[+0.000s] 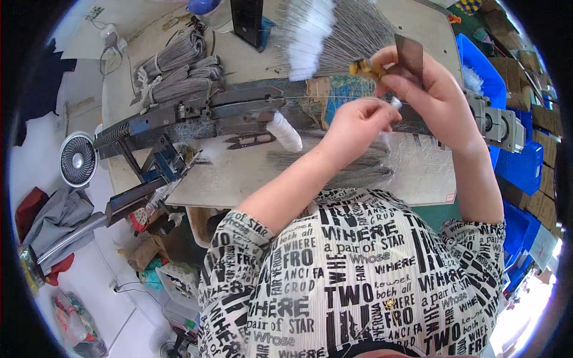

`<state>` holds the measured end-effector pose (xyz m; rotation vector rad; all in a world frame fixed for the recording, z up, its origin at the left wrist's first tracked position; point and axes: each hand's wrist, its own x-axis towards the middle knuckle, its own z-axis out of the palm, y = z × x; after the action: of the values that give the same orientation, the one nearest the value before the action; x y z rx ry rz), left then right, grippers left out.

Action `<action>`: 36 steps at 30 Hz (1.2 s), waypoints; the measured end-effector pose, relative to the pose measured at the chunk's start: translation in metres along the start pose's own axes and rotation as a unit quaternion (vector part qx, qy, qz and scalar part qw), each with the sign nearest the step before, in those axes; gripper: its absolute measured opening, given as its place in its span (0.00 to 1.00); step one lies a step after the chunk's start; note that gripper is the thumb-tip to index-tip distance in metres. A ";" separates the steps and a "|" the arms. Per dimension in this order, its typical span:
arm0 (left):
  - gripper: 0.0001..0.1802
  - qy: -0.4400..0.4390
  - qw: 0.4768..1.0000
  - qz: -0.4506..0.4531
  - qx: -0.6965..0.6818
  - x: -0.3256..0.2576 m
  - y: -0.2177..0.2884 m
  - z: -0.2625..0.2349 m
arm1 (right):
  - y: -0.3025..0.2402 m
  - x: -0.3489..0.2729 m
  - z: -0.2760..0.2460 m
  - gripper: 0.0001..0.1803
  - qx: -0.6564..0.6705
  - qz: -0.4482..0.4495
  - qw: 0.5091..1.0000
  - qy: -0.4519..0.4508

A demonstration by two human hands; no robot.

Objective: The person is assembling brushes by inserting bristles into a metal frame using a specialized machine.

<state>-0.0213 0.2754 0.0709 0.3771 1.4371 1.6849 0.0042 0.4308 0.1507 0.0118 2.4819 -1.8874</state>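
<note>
My left hand (361, 125) is closed in a pinch above the bench-mounted metal device (221, 107). A small white tuft (396, 102) shows at its fingertips, and a thin wire (322, 96) runs from the device toward my hands. Facing it, my right hand (439, 98) is curled around a flat brown plate (409, 58). A yellow-brown piece (365, 68) sits at the right hand's fingertips; its kind is unclear. Below the device leans a white thread spool (285, 132), with dark thread snips (250, 141) beside it. A bundle of grey wires (358, 170) lies partly under my left forearm.
Tied bundles of twisted grey wires (185, 65) lie at the far left. At the back are a dark upright screen (246, 22), a row of white-bristled wire brushes (310, 36) and loose wires. A blue bin (477, 65) stands right; a fan (78, 160) stands left.
</note>
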 end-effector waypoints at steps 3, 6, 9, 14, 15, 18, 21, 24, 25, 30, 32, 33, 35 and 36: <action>0.14 0.114 0.981 -0.018 -0.157 -0.009 -0.007 -0.005 | 0.016 0.005 -0.001 0.13 0.008 -0.019 0.999 -0.030; 0.14 0.189 0.955 -0.022 -0.229 -0.035 -0.003 -0.015 | 0.034 0.019 0.004 0.13 -0.080 -0.038 0.995 -0.039; 0.15 0.244 0.926 -0.004 -0.287 -0.044 0.001 -0.018 | 0.038 0.029 0.017 0.14 -0.167 -0.054 0.982 -0.072; 0.18 0.191 0.934 -0.039 -0.298 -0.051 -0.002 -0.029 | 0.026 0.029 0.026 0.13 -0.165 -0.049 0.981 -0.086; 0.20 0.173 0.943 -0.047 -0.281 -0.050 -0.002 -0.029 | 0.031 0.029 0.029 0.12 -0.182 -0.060 0.978 -0.087; 0.25 0.165 0.900 -0.019 -0.404 -0.039 0.013 -0.018 | 0.031 0.030 0.029 0.10 -0.202 -0.054 0.974 -0.089; 0.34 0.086 0.870 -0.004 -0.486 -0.042 0.015 -0.023 | 0.022 0.024 0.024 0.10 -0.209 -0.066 0.973 -0.075; 0.40 0.087 0.856 0.012 -0.510 -0.043 0.012 -0.026 | 0.011 0.018 0.019 0.09 -0.203 -0.065 0.976 -0.051; 0.40 0.089 0.857 0.009 -0.507 -0.043 0.014 -0.024 | 0.007 0.014 0.016 0.09 -0.195 -0.037 0.979 -0.038; 0.40 0.080 0.853 0.028 -0.514 -0.042 0.014 -0.024 | 0.012 -0.006 0.012 0.11 -0.309 -0.109 0.945 -0.008; 0.40 0.088 0.846 0.026 -0.525 -0.045 0.012 -0.024 | 0.007 -0.008 0.024 0.14 -0.352 -0.162 0.921 0.041; 0.40 0.090 0.845 0.029 -0.526 -0.045 0.012 -0.024 | 0.000 -0.007 0.025 0.19 -0.413 -0.209 0.885 0.051; 0.39 0.089 0.849 0.023 -0.521 -0.045 0.011 -0.025 | 0.001 -0.012 0.027 0.20 -0.443 -0.229 0.866 0.033; 0.39 0.090 0.849 0.022 -0.520 -0.045 0.010 -0.025 | 0.002 -0.013 0.027 0.22 -0.472 -0.251 0.845 0.015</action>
<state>-0.0171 0.2249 0.0861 -0.3694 0.4421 2.2918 0.0180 0.4050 0.1415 -0.6729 3.3449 -0.4856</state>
